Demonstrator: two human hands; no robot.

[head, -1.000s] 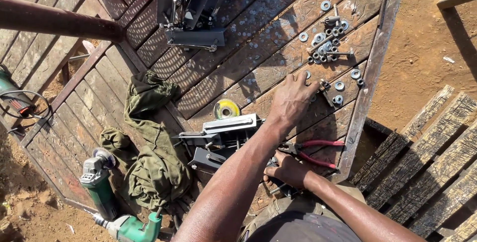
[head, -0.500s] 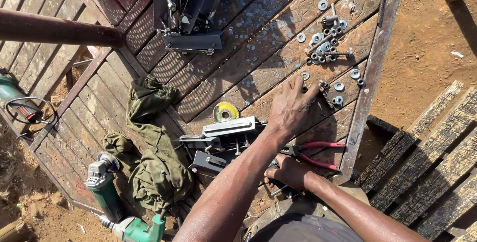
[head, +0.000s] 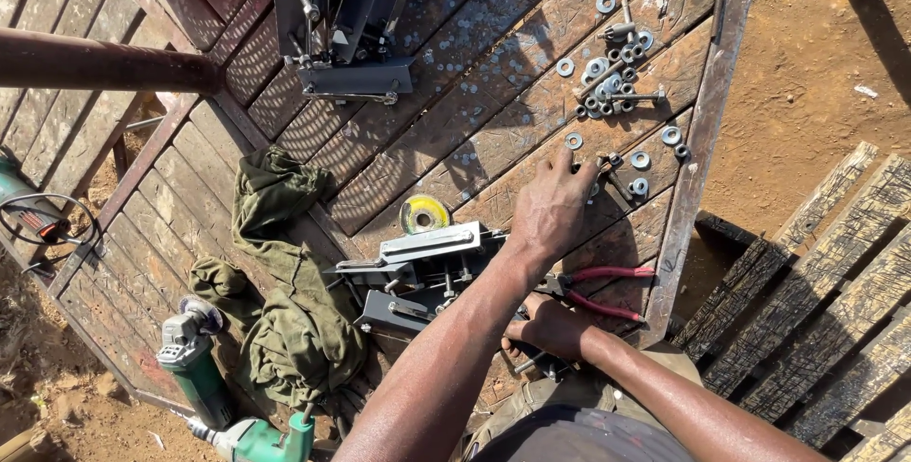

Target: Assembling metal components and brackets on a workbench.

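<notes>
Left hand is flat on the wooden platform, fingers spread and loose, tips touching a bolt and washer at the near edge of the scattered washers and bolts; nothing pinched yet as far as I can see. Right hand sits nearer the person than the pile, beside the red-handled pliers, partly hidden by the left forearm, so I can't tell if it grips anything. Grey metal bracket lies on the side of the pile toward the green cloth, with the yellow cutting disc touching its far edge. Risks, as I judge them: the pile is close to the platform's outer rail, so a sweeping finger could roll small parts off into the dirt; gaps between planks could swallow a washer; the forearm passes over the bracket's edges and could snag. Versus a second ago: the left hand has slid slightly toward the bolts, fingers more extended; pile, pliers, bracket and angle grinder unmoved.
</notes>
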